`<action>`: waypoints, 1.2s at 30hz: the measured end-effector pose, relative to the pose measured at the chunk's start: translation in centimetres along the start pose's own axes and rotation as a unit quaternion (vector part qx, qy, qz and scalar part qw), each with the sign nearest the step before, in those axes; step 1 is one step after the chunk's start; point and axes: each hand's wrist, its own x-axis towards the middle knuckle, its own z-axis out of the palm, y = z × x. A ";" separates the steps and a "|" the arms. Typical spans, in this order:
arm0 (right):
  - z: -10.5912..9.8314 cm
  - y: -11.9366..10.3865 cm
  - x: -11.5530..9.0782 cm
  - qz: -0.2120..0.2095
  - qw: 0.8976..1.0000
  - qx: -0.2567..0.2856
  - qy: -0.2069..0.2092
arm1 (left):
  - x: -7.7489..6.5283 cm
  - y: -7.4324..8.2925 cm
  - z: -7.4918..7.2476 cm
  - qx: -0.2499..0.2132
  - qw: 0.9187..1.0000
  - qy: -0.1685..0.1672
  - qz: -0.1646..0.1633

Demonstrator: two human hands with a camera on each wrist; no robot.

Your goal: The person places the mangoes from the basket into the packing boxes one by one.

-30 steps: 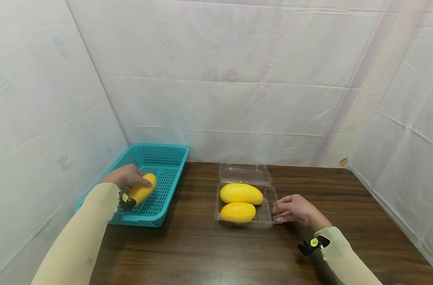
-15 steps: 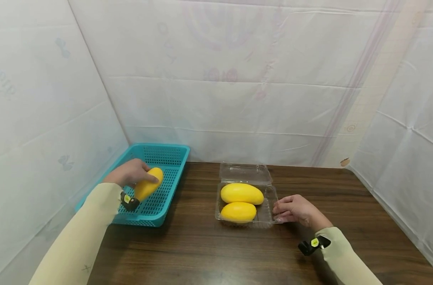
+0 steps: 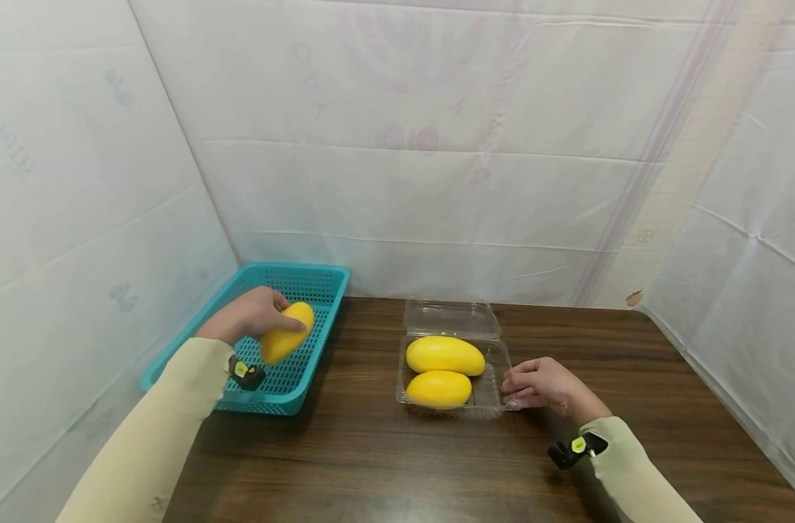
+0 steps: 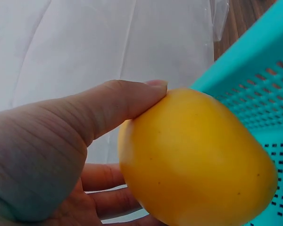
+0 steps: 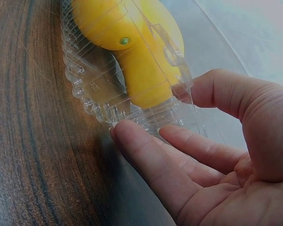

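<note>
My left hand (image 3: 256,314) grips a yellow mango (image 3: 285,344) above the turquoise basket (image 3: 334,276). In the left wrist view the thumb lies along the mango's (image 4: 198,155) top edge, the other fingers partly hidden behind it. Two more mangoes, one farther back (image 3: 445,355) and one nearer (image 3: 439,390), lie side by side in a clear plastic clamshell box (image 3: 494,356). At the box's right side, my right hand (image 3: 549,388) pinches the rim, its thumb above and fingertips against the ribbed wall in the right wrist view. A green stem spot marks one boxed mango.
The clamshell's lid (image 3: 451,317) stands folded back toward the rear wall. A dark wooden table (image 3: 371,457) carries both basket and box, with a strip of bare wood between them. White sheeting (image 3: 397,181) encloses the back and both sides.
My left hand has lifted the mango and carried it up and rightward over the basket. The right hand stays at the box, and the two boxed mangoes keep their places.
</note>
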 end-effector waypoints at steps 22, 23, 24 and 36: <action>0.0 0.1 0.0 -0.002 1.000 0.005 -0.001 | -0.8 4.2 1.5 -0.001 0.999 0.029 0.025; 0.0 0.1 0.0 -0.002 1.000 0.004 -0.002 | -0.8 4.4 1.6 -0.001 0.999 0.030 0.025; 0.0 0.1 0.0 -0.002 1.000 0.004 -0.001 | -0.9 4.6 1.7 -0.001 0.999 0.031 0.025; 0.0 0.0 0.1 -0.003 1.000 -0.005 0.002 | -1.2 7.0 3.0 -0.010 0.998 0.030 0.045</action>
